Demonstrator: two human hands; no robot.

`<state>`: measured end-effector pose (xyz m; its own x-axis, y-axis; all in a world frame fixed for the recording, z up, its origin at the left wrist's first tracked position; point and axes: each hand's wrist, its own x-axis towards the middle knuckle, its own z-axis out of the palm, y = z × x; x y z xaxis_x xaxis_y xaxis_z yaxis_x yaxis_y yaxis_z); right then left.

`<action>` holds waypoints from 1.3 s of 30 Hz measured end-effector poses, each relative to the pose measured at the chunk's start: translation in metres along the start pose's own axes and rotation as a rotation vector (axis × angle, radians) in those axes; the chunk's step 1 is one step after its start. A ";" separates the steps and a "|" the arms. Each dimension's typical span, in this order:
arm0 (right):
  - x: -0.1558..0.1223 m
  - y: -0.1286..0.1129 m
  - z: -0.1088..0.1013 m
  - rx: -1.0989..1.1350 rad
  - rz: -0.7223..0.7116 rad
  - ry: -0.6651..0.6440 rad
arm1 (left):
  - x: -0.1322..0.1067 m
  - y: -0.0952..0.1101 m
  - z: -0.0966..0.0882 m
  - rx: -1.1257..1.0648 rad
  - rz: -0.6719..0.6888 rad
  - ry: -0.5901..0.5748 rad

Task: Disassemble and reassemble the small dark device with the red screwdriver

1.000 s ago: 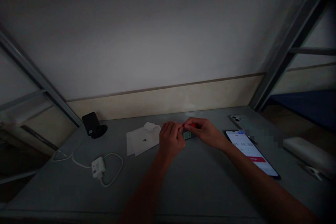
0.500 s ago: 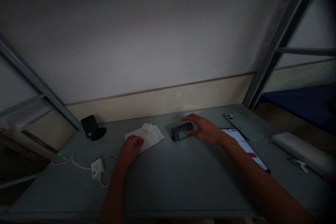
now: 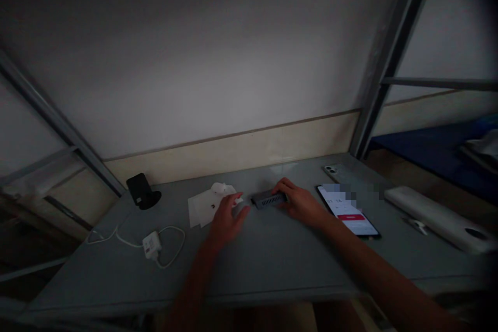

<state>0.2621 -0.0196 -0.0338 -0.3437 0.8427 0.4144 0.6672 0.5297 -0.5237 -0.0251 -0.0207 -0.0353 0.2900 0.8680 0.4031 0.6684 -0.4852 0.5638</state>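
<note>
My right hand (image 3: 295,199) has its fingers round the right end of a small dark grey vented box (image 3: 268,199), whose slotted side now faces me. To the left of the box, my left hand (image 3: 229,216) is empty, its thumb and fingers apart and pointing toward the box. Beneath and behind the left hand lie sheets of white paper (image 3: 198,210), with a small white object (image 3: 220,187) at their back edge. A tiny dark item (image 3: 212,206) rests on the paper; its kind is too small to tell.
A black stand (image 3: 140,191) is at the back left, with a white adapter and cable (image 3: 152,245) nearer me. On the right lie a lit phone (image 3: 346,212), another phone (image 3: 333,171), a long white case (image 3: 436,218) and a small pair of scissors or clippers (image 3: 418,226).
My right hand has closed on the grey box and turned it so the slots face forward. My left hand has left the paper's front, moved right toward the box and opened.
</note>
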 end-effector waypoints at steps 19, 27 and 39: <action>-0.063 -0.024 0.003 0.017 0.024 -0.028 | -0.008 0.015 0.033 -0.228 0.047 -0.185; -0.067 -0.029 0.001 -0.061 0.003 -0.088 | -0.009 0.018 0.028 -0.036 0.089 -0.117; -0.065 -0.032 0.001 -0.007 0.050 -0.062 | -0.028 0.053 0.013 -0.081 0.184 -0.247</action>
<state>0.2626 -0.0914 -0.0448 -0.3499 0.8727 0.3405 0.6893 0.4860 -0.5373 0.0108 -0.0688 -0.0258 0.5652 0.7594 0.3224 0.5352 -0.6349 0.5572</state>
